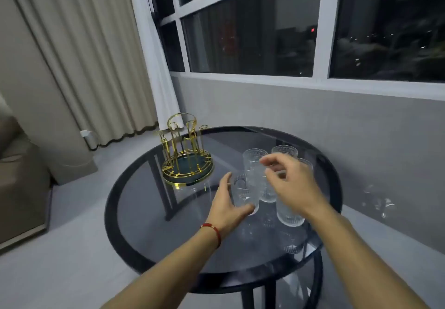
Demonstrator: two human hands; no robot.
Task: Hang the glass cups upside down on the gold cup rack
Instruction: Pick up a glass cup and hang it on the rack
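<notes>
Several ribbed clear glass cups stand upright in a cluster on the right half of the round dark glass table. The nearest left cup has my left hand curved around its left side, fingers apart, thumb near its base. My right hand hovers over the middle of the cluster with fingers spread, above another cup. Two more cups stand behind. The gold cup rack sits at the table's left rear with bare prongs.
A grey wall and a window sill run behind the table on the right. Beige curtains hang at the left rear, and a sofa edge stands at far left. The table's near edge lies under my forearms.
</notes>
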